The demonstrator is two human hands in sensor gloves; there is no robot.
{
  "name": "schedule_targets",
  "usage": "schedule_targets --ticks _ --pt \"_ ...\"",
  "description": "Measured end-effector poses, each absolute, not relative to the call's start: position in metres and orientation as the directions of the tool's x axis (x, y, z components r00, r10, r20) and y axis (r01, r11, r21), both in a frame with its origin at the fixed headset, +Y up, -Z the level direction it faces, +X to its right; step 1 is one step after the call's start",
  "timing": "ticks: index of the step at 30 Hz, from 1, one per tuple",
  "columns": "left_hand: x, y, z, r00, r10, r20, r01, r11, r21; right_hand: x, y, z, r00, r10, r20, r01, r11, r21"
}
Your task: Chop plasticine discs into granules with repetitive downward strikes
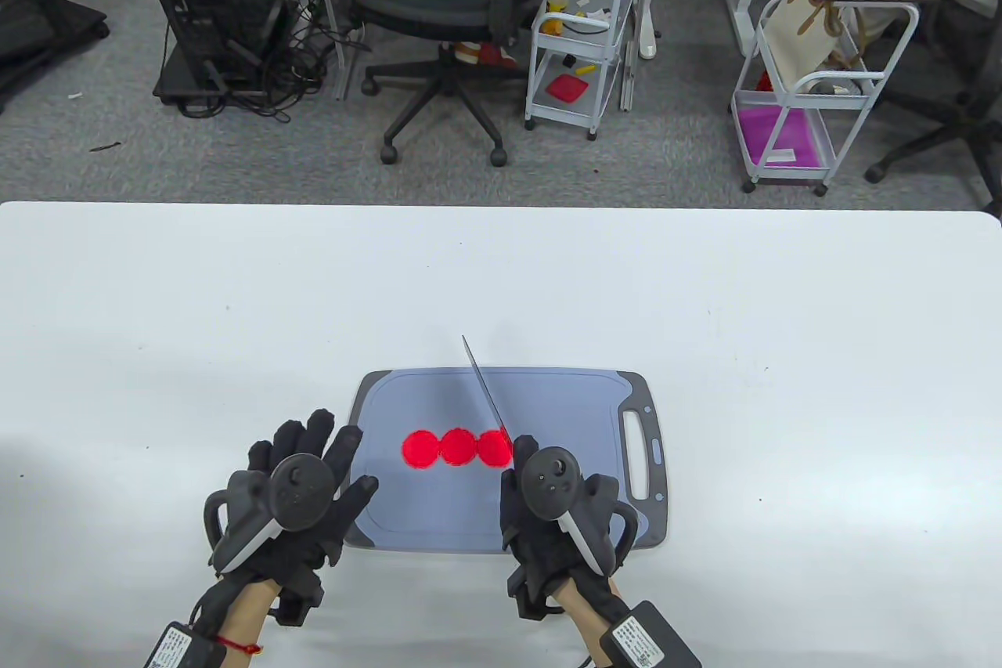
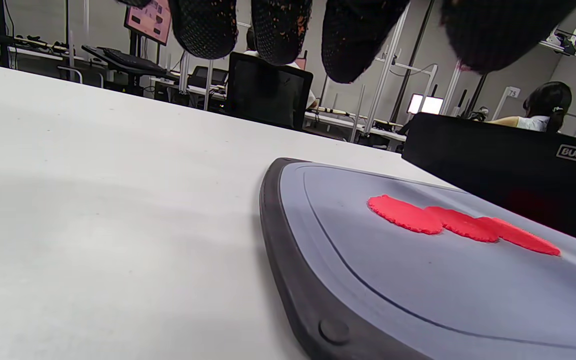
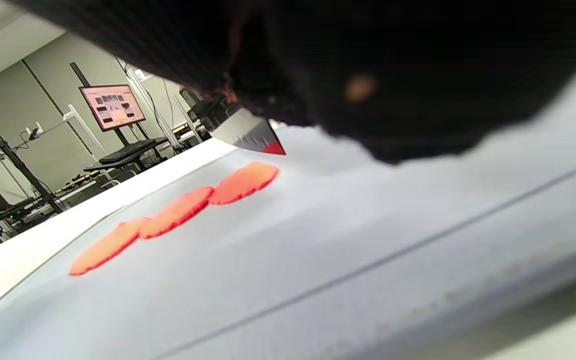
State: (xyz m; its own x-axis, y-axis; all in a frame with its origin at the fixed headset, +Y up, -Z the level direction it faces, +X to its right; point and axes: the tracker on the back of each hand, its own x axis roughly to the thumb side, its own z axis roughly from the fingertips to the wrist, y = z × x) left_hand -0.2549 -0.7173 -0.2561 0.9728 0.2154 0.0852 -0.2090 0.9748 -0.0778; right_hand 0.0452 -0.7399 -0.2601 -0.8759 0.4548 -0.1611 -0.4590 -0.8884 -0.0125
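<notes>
Three flat red plasticine discs (image 1: 456,448) lie in a touching row on a grey cutting board (image 1: 564,402); they also show in the left wrist view (image 2: 460,224) and the right wrist view (image 3: 178,212). My right hand (image 1: 548,511) grips a knife (image 1: 485,390) at the board's front, right of the discs. The blade points away and to the left, its heel (image 3: 248,132) just above the rightmost disc. My left hand (image 1: 301,492) rests with fingers spread at the board's left front corner, holding nothing. Its fingertips (image 2: 278,30) hang above the table.
The board's handle slot (image 1: 636,456) is on its right side. The white table (image 1: 235,323) spreads all round the board. Beyond its far edge stand an office chair (image 1: 438,2) and two white wire carts (image 1: 575,34).
</notes>
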Motion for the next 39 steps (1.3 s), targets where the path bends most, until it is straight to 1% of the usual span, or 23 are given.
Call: schedule_targets --ticks 2,3,5,9,11,15,20,22,26,28,35,36,39 --pt "-0.255 -0.717 -0.256 0.972 0.221 0.083 -0.215 0.974 -0.076 0.045 -0.744 -0.263 -0.885 0.435 -0.168 -0.445 -0.895 0.024" --pt "-0.256 -0.717 -0.256 0.972 0.219 0.082 -0.213 0.974 -0.077 0.046 -0.745 -0.264 -0.88 0.446 -0.166 -0.453 -0.892 0.007" --pt "-0.256 -0.717 -0.256 0.973 0.218 0.081 -0.212 0.974 -0.076 0.048 -0.745 -0.266 -0.868 0.467 -0.171 -0.479 -0.877 0.038" --pt "-0.255 -0.717 -0.256 0.971 0.224 0.083 -0.217 0.973 -0.083 0.054 -0.75 -0.27 -0.834 0.517 -0.194 -0.536 -0.842 0.06" --pt "-0.253 -0.717 -0.256 0.972 0.22 0.087 -0.213 0.973 -0.085 0.053 -0.754 -0.267 -0.852 0.493 -0.177 -0.507 -0.861 0.044" --pt "-0.254 -0.717 -0.256 0.97 0.229 0.085 -0.223 0.971 -0.082 0.045 -0.753 -0.265 -0.885 0.432 -0.174 -0.444 -0.895 0.038" --pt "-0.259 -0.72 -0.257 0.975 0.21 0.074 -0.202 0.974 -0.097 0.05 -0.746 -0.271 -0.836 0.488 -0.252 -0.525 -0.845 0.105" --pt "-0.259 -0.72 -0.258 0.974 0.213 0.071 -0.205 0.974 -0.098 0.052 -0.741 -0.269 -0.852 0.47 -0.229 -0.498 -0.863 0.084" --pt "-0.258 -0.719 -0.257 0.973 0.218 0.072 -0.211 0.973 -0.093 0.053 -0.735 -0.262 -0.85 0.491 -0.19 -0.502 -0.865 0.014" --pt "-0.257 -0.72 -0.257 0.974 0.216 0.074 -0.208 0.973 -0.096 0.051 -0.735 -0.261 -0.856 0.485 -0.18 -0.493 -0.87 0.001" --pt "-0.256 -0.72 -0.257 0.975 0.211 0.072 -0.203 0.974 -0.104 0.045 -0.746 -0.262 -0.877 0.437 -0.199 -0.454 -0.89 0.046" --pt "-0.256 -0.72 -0.257 0.975 0.211 0.072 -0.203 0.974 -0.102 0.044 -0.746 -0.262 -0.877 0.437 -0.199 -0.452 -0.892 0.033" --pt "-0.256 -0.72 -0.257 0.975 0.212 0.073 -0.204 0.974 -0.104 0.041 -0.75 -0.264 -0.867 0.432 -0.247 -0.464 -0.881 0.089"
